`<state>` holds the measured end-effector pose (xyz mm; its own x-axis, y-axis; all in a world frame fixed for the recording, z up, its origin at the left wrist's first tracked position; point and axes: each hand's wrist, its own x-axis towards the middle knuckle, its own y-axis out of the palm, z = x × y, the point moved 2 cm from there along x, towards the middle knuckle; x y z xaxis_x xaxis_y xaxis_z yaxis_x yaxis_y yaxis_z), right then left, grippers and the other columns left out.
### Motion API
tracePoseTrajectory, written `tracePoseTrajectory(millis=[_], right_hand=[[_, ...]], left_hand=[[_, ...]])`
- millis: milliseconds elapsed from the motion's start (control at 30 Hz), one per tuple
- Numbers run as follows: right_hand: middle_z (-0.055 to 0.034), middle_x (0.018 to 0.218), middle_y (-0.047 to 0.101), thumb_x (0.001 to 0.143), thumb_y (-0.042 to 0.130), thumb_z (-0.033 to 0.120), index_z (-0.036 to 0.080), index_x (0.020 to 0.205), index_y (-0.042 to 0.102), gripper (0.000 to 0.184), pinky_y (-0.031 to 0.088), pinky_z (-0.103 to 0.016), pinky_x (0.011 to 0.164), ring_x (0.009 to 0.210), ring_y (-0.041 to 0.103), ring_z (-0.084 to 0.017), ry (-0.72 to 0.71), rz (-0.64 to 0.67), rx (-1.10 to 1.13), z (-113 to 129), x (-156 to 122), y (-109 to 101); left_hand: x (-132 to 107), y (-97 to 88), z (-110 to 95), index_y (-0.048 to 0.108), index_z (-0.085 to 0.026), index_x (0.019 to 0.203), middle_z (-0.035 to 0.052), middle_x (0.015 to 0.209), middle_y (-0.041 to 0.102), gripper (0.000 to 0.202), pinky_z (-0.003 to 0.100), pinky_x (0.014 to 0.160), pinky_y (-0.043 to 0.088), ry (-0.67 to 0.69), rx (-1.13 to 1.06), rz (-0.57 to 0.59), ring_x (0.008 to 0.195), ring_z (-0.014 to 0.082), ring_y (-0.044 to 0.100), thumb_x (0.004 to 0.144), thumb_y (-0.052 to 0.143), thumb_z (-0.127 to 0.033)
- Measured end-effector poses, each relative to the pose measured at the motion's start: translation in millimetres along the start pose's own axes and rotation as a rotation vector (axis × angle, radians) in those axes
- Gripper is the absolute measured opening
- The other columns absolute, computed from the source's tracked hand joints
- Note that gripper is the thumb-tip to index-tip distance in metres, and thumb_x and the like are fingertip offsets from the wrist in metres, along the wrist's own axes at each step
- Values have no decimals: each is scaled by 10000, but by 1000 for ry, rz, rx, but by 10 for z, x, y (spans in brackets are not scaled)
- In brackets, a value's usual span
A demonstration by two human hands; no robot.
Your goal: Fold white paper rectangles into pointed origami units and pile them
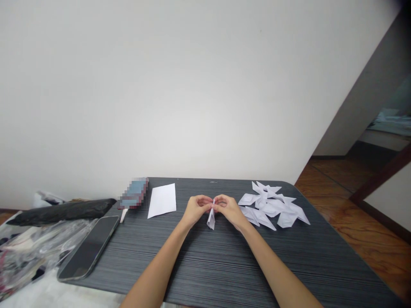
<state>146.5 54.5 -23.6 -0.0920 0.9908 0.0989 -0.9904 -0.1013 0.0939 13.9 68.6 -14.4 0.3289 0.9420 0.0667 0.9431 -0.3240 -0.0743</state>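
Both of my hands meet over the middle of the dark striped table (224,273). My left hand (196,208) and my right hand (228,209) each pinch the top of a small folded white paper piece (211,219), which hangs down between them just above the tabletop. To the right of my right hand lies a pile of several folded white paper shapes (272,206). A flat white sheet of paper (162,200) lies to the left of my left hand.
A black phone (90,247) lies at the table's left edge, with a small blurred card or packet (133,193) behind it. Off the table to the left are clear plastic bags (28,248) and a long dark object (61,211). A wooden floor (369,222) runs on the right.
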Motion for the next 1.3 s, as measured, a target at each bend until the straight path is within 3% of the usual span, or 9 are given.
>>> tracePoseTrajectory(millis=[300, 467, 567, 667, 767, 933, 1100, 1167, 1300], right_hand=[[29, 539, 516, 561, 649, 268, 145, 645, 515, 200, 386, -215, 488, 507, 485, -93, 6, 46, -267, -114, 27, -49], [28, 571, 517, 630, 505, 97, 166, 660, 514, 76, 376, -220, 534, 535, 477, -97, -178, 70, -586, -96, -3, -23], [29, 570, 502, 632, 460, 49, 171, 657, 504, 132, 359, -219, 551, 550, 467, -101, -249, 93, -698, -78, -21, 5], [21, 602, 507, 643, 464, 46, 169, 654, 507, 131, 349, -218, 559, 568, 460, -102, -273, 103, -758, -83, -24, 13], [11, 635, 508, 657, 472, 43, 163, 665, 528, 133, 346, -215, 565, 581, 457, -100, -289, 112, -787, -79, -29, 6], [-16, 700, 534, 736, 460, 116, 170, 698, 591, 146, 370, -228, 588, 616, 484, -111, -299, 193, -815, 39, -90, -61], [-39, 1026, 545, 744, 521, 242, 214, 829, 626, 138, 323, -314, 851, 972, 470, -181, -313, 408, -867, 177, -199, -129], [-39, 1084, 520, 708, 573, 274, 230, 940, 599, 238, 300, -333, 884, 1028, 439, -195, -289, 467, -901, 183, -237, -123], [-45, 1086, 508, 699, 588, 266, 224, 1000, 571, 305, 298, -324, 897, 1044, 420, -190, -302, 455, -969, 183, -284, -71]], left_hand=[[25, -33, 39, 555, -111, 847, -16, 608, 526, 242, 171, 477, 356, 62, 271, 93, 487, 57, 460, 618, 598, -174], [-19, 16, 71, 575, -145, 708, 4, 723, 493, 114, 214, 596, 392, 280, 663, 100, 609, 86, 472, 653, 499, -80], [-69, 17, 2, 605, -148, 661, 41, 838, 503, 127, 252, 738, 390, 374, 752, 236, 789, 135, 497, 700, 489, -115], [-146, -18, -99, 628, -164, 815, 52, 934, 509, 158, 273, 808, 375, 379, 784, 450, 879, 169, 495, 680, 576, -228], [-227, -67, -156, 613, -179, 911, 62, 1044, 472, 313, 293, 855, 361, 355, 821, 539, 965, 200, 468, 622, 642, -297], [-291, -107, -143, 557, -181, 1043, 83, 1083, 458, 343, 300, 887, 345, 383, 929, 476, 976, 200, 471, 725, 535, -308], [-282, -123, -146, 558, -200, 1050, 74, 1079, 459, 334, 303, 900, 334, 422, 995, 470, 990, 201, 458, 750, 496, -334], [-280, -126, -155, 564, -201, 1042, 73, 1071, 460, 324, 301, 896, 337, 427, 1002, 468, 981, 197, 462, 758, 484, -336], [-290, -124, -163, 575, -189, 1023, 75, 1055, 466, 314, 299, 887, 346, 436, 1016, 457, 961, 192, 471, 767, 469, -336]])
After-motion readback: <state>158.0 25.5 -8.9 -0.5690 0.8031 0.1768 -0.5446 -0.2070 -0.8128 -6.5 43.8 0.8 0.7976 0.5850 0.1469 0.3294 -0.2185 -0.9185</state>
